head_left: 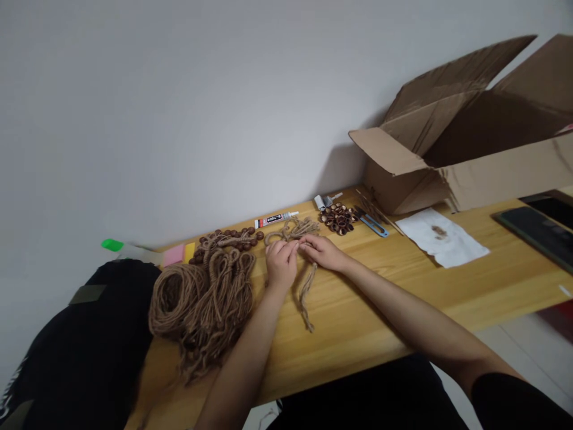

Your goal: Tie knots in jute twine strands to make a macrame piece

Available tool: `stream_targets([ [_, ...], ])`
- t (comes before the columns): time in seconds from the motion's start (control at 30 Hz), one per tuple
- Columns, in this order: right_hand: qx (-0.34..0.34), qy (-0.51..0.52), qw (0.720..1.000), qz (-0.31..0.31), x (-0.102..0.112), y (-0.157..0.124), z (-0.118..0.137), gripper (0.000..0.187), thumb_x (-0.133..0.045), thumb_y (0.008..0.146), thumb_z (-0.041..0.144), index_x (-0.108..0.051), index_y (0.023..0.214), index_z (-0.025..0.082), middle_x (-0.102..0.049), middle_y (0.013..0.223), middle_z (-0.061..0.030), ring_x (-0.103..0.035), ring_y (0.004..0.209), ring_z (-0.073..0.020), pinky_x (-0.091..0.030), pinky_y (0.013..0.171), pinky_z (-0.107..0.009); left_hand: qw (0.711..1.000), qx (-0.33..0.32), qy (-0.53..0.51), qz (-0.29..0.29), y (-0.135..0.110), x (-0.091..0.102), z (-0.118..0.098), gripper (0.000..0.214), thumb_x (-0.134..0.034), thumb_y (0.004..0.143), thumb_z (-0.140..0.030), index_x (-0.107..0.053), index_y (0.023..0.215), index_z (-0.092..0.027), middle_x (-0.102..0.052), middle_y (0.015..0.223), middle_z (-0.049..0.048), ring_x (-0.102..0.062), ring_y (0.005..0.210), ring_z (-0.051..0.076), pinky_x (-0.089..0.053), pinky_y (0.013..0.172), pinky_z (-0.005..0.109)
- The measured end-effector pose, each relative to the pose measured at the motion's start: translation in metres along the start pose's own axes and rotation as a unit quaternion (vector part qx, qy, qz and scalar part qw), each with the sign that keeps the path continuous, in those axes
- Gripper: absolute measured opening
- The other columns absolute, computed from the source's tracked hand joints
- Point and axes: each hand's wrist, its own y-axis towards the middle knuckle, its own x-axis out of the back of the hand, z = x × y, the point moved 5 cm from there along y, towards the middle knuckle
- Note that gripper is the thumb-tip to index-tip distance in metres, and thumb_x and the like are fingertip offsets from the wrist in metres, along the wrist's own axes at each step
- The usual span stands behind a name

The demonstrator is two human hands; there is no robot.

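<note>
Together, left hand (pixel 282 263) and right hand (pixel 324 252) meet at the fingertips, grip unclear, while the tan twisted-jute cord (pixel 305 295) runs lengthwise from under the nearer right hand across the yellow wooden surface (pixel 344 325) toward its near edge.

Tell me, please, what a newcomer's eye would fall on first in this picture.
Most likely the large open box on the right, toward the back of the table. Next would come the heap of brown cord at the left, and then a lighter cord lying near the middle. Small but vivid, the blue snips sit beside a cluster of brown pieces.
</note>
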Motion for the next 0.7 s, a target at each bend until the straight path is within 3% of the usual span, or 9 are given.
stream_targets([
  [0.2,0.013,-0.020,0.999,0.033,-0.0012,-0.0016,0.0045,0.017,-0.042,0.086,0.025,-0.056,0.084,0.016,-0.057,0.064,0.0005,-0.051,0.061,-0.0120,-0.038,0.061,-0.023,0.994,0.062,-0.091,-0.004,0.0010,-0.0017,0.0070,0.019,-0.051,0.085,-0.024,-0.068,0.080,-0.017,-0.062,0.070,0.0034,-0.056,0.070,0.014,-0.044,0.066,0.026],
  [0.4,0.026,-0.086,0.996,0.017,-0.0039,-0.0035,0.0035,0.014,-0.050,0.082,0.025,-0.058,0.090,0.016,-0.063,0.076,-0.0041,-0.055,0.069,-0.0147,-0.039,0.064,-0.024,0.990,0.070,-0.120,-0.020,0.0013,-0.0012,0.0081,0.018,-0.053,0.083,-0.023,-0.069,0.078,-0.017,-0.060,0.067,0.0024,-0.056,0.066,0.013,-0.045,0.063,0.025],
  [0.7,0.013,-0.101,0.995,-0.012,-0.0053,-0.0055,0.0027,0.012,-0.053,0.080,0.024,-0.060,0.087,0.017,-0.061,0.067,-0.0018,-0.051,0.059,-0.0127,-0.035,0.057,-0.022,0.987,0.089,-0.134,-0.008,0.0018,-0.0033,0.0094,0.019,-0.052,0.084,-0.026,-0.069,0.078,-0.018,-0.063,0.069,0.0025,-0.058,0.068,0.013,-0.047,0.064,0.025],
])
